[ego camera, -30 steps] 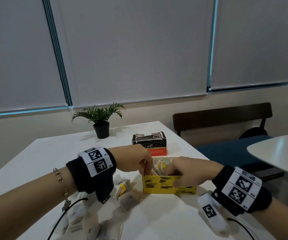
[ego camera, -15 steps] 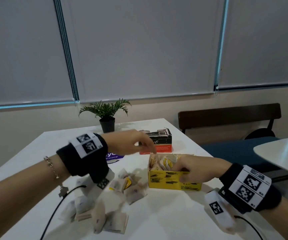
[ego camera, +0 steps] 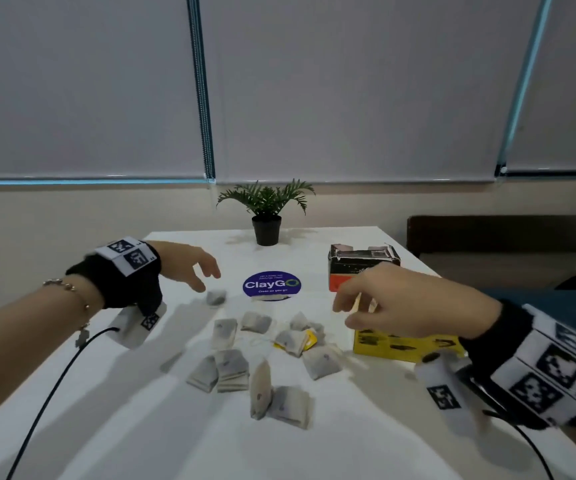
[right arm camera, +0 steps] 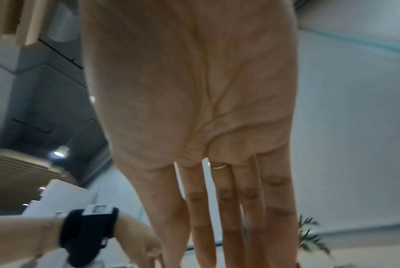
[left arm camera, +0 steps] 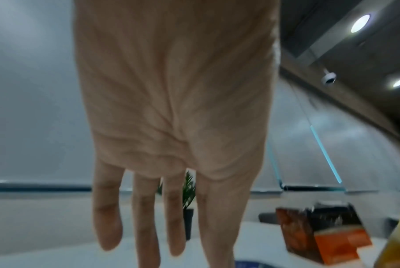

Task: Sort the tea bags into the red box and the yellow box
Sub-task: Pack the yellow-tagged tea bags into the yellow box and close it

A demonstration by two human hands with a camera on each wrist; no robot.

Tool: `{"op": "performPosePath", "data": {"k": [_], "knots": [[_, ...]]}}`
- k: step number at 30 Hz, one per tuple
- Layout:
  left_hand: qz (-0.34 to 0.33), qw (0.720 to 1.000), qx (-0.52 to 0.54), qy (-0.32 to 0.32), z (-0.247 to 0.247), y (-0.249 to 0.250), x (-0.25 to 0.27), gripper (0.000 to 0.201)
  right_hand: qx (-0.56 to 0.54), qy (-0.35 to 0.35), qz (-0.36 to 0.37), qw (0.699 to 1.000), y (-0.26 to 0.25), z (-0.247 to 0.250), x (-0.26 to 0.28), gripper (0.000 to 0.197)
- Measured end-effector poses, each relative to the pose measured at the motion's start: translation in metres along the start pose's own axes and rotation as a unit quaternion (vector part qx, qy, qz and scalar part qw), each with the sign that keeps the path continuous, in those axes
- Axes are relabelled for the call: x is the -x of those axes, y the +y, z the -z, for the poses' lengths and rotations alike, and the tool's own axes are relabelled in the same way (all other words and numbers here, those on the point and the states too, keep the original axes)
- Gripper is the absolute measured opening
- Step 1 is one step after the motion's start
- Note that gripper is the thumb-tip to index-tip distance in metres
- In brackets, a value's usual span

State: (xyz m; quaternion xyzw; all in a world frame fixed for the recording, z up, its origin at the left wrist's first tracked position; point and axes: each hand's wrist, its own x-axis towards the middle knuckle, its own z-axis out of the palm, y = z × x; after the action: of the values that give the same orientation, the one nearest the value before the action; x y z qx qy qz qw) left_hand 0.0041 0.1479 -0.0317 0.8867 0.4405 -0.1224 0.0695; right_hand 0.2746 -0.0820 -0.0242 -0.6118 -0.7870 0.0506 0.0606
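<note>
Several tea bags (ego camera: 231, 367) lie scattered on the white table (ego camera: 106, 427), some with a yellow tag (ego camera: 310, 337). One lone tea bag (ego camera: 216, 297) lies just below my left hand (ego camera: 199, 271), which hovers open over it with fingers spread and empty. The yellow box (ego camera: 404, 346) stands at the right, partly hidden by my right hand (ego camera: 376, 303), which hangs open above its left end holding nothing. Behind it stands the red box (ego camera: 362, 268), its top flaps open. The left wrist view shows straight fingers (left arm camera: 148, 217) and the red box (left arm camera: 331, 241). The right wrist view shows straight fingers (right arm camera: 228, 208).
A potted plant (ego camera: 266, 211) stands at the table's far edge. A round blue sticker (ego camera: 272, 284) lies between the hands. Black cables (ego camera: 47, 393) run from both wrists. A dark bench (ego camera: 508, 233) sits to the right, beyond the table.
Both hands have left the yellow box. My left hand swung left and away to above the lone tea bag. My right hand lifted off the box and opened.
</note>
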Motion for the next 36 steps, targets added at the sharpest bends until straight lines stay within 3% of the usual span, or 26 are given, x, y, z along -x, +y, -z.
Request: {"op": "performPosePath", "data": {"k": [4, 7, 11, 16, 18, 23, 30, 36], "knots": [[0.013, 0.999, 0.010, -0.029, -0.029, 0.001, -0.015, 0.060, 0.035, -0.048, 0.023, 0.998, -0.027, -0.023, -0.038, 0.026], [-0.005, 0.999, -0.023, -0.044, -0.043, 0.008, -0.025, 0.066, 0.074, -0.070, -0.004, 0.995, -0.032, -0.038, -0.064, 0.023], [-0.012, 0.999, -0.033, -0.026, -0.048, 0.013, -0.030, 0.057, 0.099, -0.090, -0.041, 0.990, -0.028, -0.043, -0.086, 0.021], [-0.031, 0.999, -0.010, 0.012, -0.051, 0.014, -0.027, 0.025, 0.103, -0.091, -0.060, 0.989, -0.026, -0.053, -0.104, 0.017], [-0.032, 0.999, 0.009, 0.005, -0.052, 0.013, -0.024, 0.014, 0.091, -0.113, -0.068, 0.987, -0.026, -0.056, -0.108, 0.026], [-0.048, 0.997, 0.056, -0.021, -0.048, 0.018, -0.015, 0.015, 0.052, -0.152, -0.082, 0.984, -0.027, -0.056, -0.114, 0.046], [-0.081, 0.986, 0.136, 0.046, -0.034, 0.022, 0.000, 0.018, 0.056, -0.197, -0.073, 0.976, -0.030, -0.054, -0.121, 0.030], [-0.131, 0.961, 0.217, 0.111, -0.013, 0.026, 0.015, 0.014, -0.029, -0.135, -0.076, 0.988, -0.026, -0.025, -0.119, 0.017]]}}
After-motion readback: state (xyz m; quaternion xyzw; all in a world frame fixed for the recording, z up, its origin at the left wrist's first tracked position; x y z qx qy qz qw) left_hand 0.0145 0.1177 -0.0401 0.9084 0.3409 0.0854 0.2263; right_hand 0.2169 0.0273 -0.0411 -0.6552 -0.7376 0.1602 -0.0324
